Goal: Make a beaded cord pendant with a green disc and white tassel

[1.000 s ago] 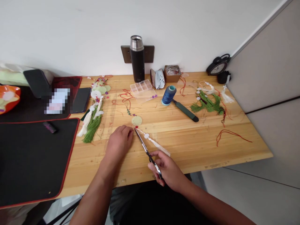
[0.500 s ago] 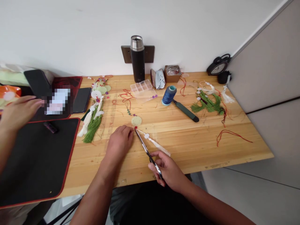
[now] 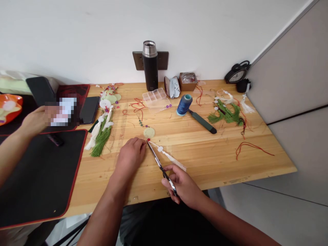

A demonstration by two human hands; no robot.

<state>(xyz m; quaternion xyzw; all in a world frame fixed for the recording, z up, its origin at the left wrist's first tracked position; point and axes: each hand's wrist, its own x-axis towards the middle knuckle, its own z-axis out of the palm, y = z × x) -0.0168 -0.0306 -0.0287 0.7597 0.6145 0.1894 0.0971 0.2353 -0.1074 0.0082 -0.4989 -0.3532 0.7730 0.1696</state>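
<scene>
My right hand [image 3: 180, 182] holds a pair of scissors [image 3: 159, 164] by the handles, blades pointing up and left. The blade tips are beside a small red bead [image 3: 148, 139], just below a round pale disc [image 3: 149, 132]. A white tassel [image 3: 175, 160] with a white bead [image 3: 160, 149] trails down and right from it. My left hand [image 3: 132, 152] rests on the wooden table [image 3: 205, 153] left of the tips, thumb and finger pinched together; what they hold is too small to tell. A cord with dark beads [image 3: 140, 122] runs above the disc.
Behind stand a black flask [image 3: 150, 71], a clear box [image 3: 155, 97] and a blue thread spool [image 3: 184, 105], near a green-handled tool [image 3: 203, 122]. Green tassels lie left [image 3: 101, 141] and right [image 3: 228, 112]. Another person's hand [image 3: 38, 119] is over the far left, above dark mats [image 3: 36, 177].
The other person's hand has moved right, over the blurred patch by the phone. My two hands and the scissors have hardly moved. The view has shifted slightly.
</scene>
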